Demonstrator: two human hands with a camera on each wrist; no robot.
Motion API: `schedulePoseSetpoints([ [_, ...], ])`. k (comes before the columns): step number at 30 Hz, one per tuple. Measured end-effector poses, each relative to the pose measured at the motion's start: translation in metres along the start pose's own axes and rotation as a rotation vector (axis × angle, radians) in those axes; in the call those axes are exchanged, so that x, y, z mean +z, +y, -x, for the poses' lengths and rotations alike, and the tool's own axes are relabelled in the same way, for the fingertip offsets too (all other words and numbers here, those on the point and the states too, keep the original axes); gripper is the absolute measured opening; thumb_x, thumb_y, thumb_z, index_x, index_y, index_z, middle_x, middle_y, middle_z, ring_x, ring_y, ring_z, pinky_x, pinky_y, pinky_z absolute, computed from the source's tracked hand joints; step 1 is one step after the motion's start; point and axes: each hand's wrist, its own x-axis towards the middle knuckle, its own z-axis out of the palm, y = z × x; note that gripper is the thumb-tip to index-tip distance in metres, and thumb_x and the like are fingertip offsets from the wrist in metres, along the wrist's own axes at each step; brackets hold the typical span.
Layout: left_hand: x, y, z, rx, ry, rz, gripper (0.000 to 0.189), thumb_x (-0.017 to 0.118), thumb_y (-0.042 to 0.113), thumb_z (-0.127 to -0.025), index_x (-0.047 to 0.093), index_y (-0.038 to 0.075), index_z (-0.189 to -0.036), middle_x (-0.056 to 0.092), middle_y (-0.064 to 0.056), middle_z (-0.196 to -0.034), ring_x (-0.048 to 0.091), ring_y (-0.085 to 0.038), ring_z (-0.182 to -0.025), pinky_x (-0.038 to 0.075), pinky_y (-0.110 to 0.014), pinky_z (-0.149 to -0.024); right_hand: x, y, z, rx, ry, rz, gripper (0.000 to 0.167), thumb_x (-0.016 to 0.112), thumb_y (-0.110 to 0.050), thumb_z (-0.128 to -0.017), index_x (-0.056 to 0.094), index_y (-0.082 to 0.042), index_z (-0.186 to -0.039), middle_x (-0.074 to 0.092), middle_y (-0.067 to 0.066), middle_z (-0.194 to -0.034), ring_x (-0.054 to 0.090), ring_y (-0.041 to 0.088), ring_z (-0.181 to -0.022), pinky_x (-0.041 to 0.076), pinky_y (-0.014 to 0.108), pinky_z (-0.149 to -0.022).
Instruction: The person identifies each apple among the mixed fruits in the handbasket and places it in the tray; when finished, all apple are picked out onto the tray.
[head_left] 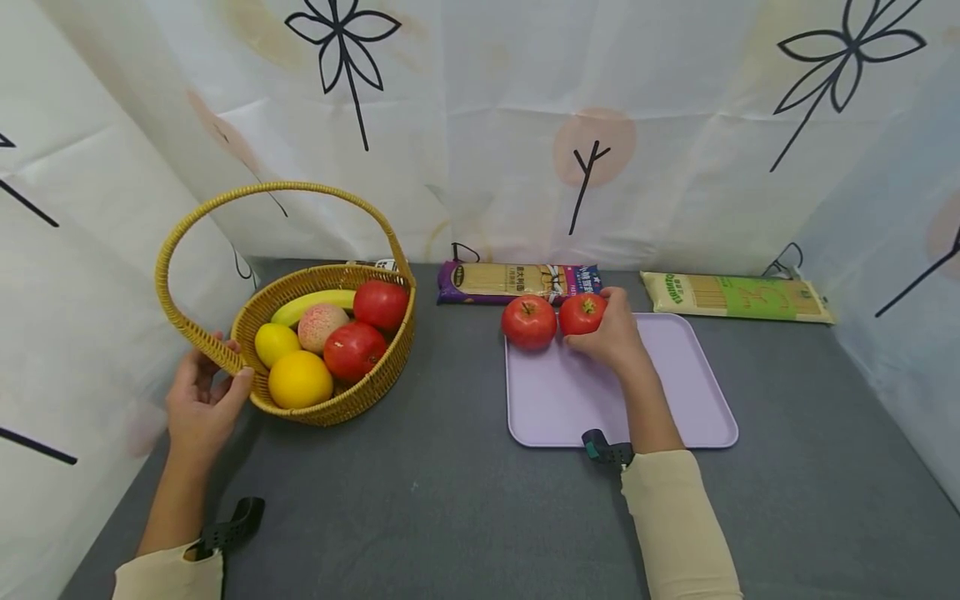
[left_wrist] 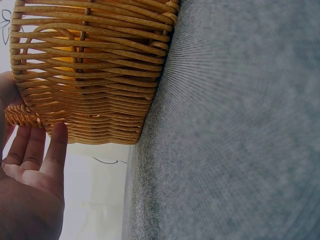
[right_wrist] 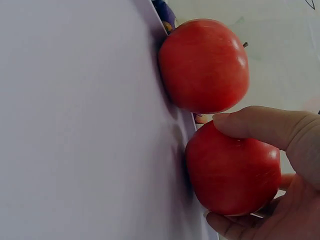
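Note:
My right hand [head_left: 609, 333] grips a red apple [right_wrist: 232, 172] at the far left part of a lilac tray [head_left: 558, 400], thumb on one side and fingers on the other. A second red apple [head_left: 528, 322] sits just left of it on the tray. At the left, my left hand [head_left: 204, 400] holds the lower end of the handle of a woven basket [left_wrist: 95, 75] between thumb and fingers. Inside the basket are a banana [head_left: 311, 305], a lemon [head_left: 276, 343], an orange [head_left: 300, 380], a peach [head_left: 322, 326] and two red fruits [head_left: 355, 352].
Behind the tray lies a purple pack of noodles [head_left: 517, 283]. A green and yellow noodle pack [head_left: 738, 296] lies at the back right. The grey tabletop [head_left: 442, 500] meets a patterned white curtain [head_left: 495, 142] at the back and sides.

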Motion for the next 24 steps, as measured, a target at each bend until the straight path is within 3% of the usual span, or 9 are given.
schedulePoseSetpoints([
  [3, -0.002, -0.005, 0.000, -0.006, 0.005, -0.004, 0.059, 0.058, -0.024, -0.083, 0.052, -0.006, -0.139, 0.059, -0.016, -0.119, 0.057, -0.021, -0.107, 0.051, -0.016, -0.089, 0.001, 0.000, 0.000, 0.006, 0.001, 0.028, 0.098, 0.083, -0.012, -0.078, 0.018, 0.000, -0.150, 0.035, 0.029, -0.142, 0.037, 0.046, -0.133, 0.039, 0.061, -0.106],
  [8, 0.006, 0.013, 0.001, -0.002, 0.001, -0.015, 0.057, 0.058, -0.024, -0.083, 0.053, -0.007, -0.137, 0.060, -0.015, -0.117, 0.057, -0.021, -0.105, 0.051, -0.017, -0.090, 0.002, 0.000, 0.000, 0.010, -0.005, 0.050, 0.100, 0.083, -0.014, -0.078, 0.018, -0.003, -0.153, 0.033, 0.028, -0.144, 0.035, 0.045, -0.134, 0.040, 0.063, -0.105],
  [14, 0.008, 0.017, 0.002, -0.001, -0.001, -0.004, 0.057, 0.057, -0.024, -0.083, 0.053, -0.007, -0.137, 0.060, -0.014, -0.117, 0.057, -0.021, -0.105, 0.051, -0.017, -0.090, -0.001, -0.001, 0.002, 0.016, -0.025, 0.050, 0.100, 0.083, -0.016, -0.080, 0.018, -0.004, -0.155, 0.031, 0.028, -0.146, 0.034, 0.045, -0.135, 0.040, 0.062, -0.105],
  [24, -0.003, -0.008, 0.000, 0.003, 0.007, 0.005, 0.059, 0.058, -0.024, -0.082, 0.052, -0.006, -0.138, 0.060, -0.014, -0.119, 0.057, -0.021, -0.106, 0.051, -0.017, -0.089, -0.013, -0.013, 0.011, -0.010, 0.014, 0.045, 0.089, 0.081, -0.018, -0.083, 0.029, -0.006, -0.154, 0.032, 0.026, -0.148, 0.034, 0.043, -0.137, 0.046, 0.061, -0.099],
])
